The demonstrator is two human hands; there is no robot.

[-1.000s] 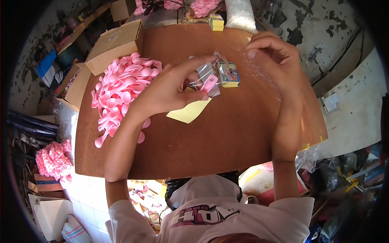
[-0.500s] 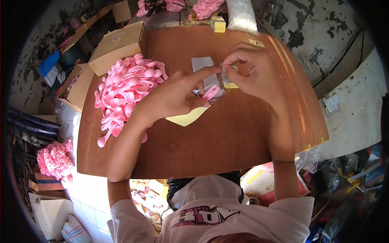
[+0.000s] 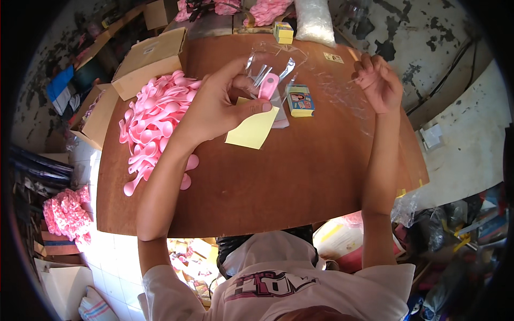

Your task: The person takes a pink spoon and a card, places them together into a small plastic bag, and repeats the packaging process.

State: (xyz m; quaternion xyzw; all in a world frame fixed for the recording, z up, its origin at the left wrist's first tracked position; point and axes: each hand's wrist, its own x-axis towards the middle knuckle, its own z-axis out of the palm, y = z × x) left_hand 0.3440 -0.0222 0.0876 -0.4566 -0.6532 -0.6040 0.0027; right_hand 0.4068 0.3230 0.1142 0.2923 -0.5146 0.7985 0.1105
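My left hand (image 3: pixel 217 104) is closed on a clear plastic bag (image 3: pixel 293 52) together with a yellow card (image 3: pixel 251 131). A pink spoon handle (image 3: pixel 269 84) and shiny silver-coloured pieces (image 3: pixel 288 65) show at the bag; what those pieces are is too small to tell. Raised over the table's right side, my right hand (image 3: pixel 379 83) has its fingers curled in. A blurred clear film (image 3: pixel 340 88) trails beside its fingertips; whether they grip it is unclear. Beyond the yellow card lie a stack of small printed cards (image 3: pixel 301 101) and a pale sheet (image 3: pixel 281 119), partly covered.
A heap of pink plastic spoons (image 3: pixel 158 117) covers the table's left, beside a cardboard box (image 3: pixel 150 59). At the far edge stand a yellow block of cards (image 3: pixel 283 33) and a bulging clear bag (image 3: pixel 315 24). One small card (image 3: pixel 333 57) lies at the back right.
My hands have come apart: the right swung away to the right, the left drew slightly left and tilted the bag and yellow card upright. The stack of printed cards is now uncovered.
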